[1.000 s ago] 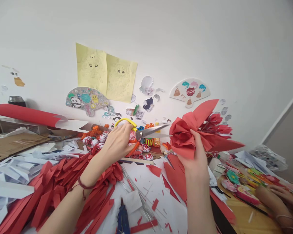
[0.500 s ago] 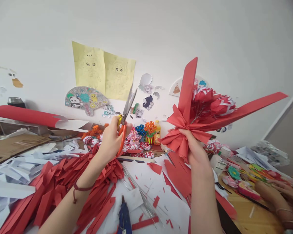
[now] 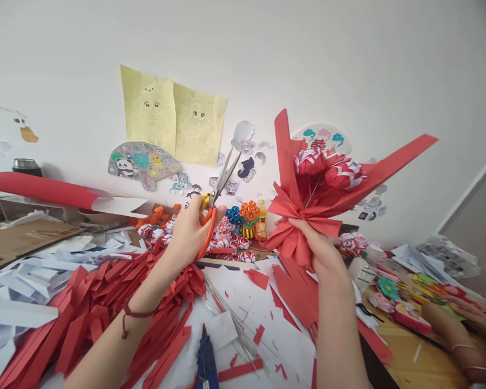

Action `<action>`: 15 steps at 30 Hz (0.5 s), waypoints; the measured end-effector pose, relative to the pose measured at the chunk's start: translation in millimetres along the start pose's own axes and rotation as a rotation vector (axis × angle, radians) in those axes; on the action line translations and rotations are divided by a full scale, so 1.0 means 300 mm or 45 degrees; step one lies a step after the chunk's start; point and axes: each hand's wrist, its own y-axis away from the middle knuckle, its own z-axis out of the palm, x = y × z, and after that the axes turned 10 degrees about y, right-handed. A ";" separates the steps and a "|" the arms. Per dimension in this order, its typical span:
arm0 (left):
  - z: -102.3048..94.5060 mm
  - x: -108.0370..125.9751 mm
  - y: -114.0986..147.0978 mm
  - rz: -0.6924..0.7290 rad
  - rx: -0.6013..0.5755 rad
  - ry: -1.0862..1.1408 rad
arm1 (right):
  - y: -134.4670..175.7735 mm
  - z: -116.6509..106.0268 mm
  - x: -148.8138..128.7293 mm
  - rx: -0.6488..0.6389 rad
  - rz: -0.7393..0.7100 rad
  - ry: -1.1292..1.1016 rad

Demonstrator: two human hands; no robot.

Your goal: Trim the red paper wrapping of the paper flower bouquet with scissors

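My left hand (image 3: 190,229) is closed round the handles of a pair of scissors (image 3: 223,181) with orange and yellow grips. The blades point up and stand slightly apart, touching nothing. In my right hand (image 3: 318,246) is a paper flower bouquet, pinched at its gathered waist. Its red paper wrapping (image 3: 294,208) flares below the grip, and two long strips stick out above, one upward and one to the right. Red-and-white paper flowers (image 3: 344,173) on thin wire stems sit inside the wrapping. Some fingers of the right hand are hidden behind the paper.
Piles of red paper strips (image 3: 93,302) and white strips (image 3: 28,283) cover the left side. A blue glue gun (image 3: 206,359) lies in front, near thin wires (image 3: 241,335) and scraps. At the right edge, another person's hands (image 3: 461,319) are among colourful craft pieces.
The bouquet has swung left and turned, so its flowers face me more. The scissors have shifted slightly right and tilted. Both hands keep their hold.
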 end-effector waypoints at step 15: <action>0.063 -0.011 0.037 0.194 -0.163 0.007 | 0.015 0.049 -0.040 0.084 -0.075 -0.035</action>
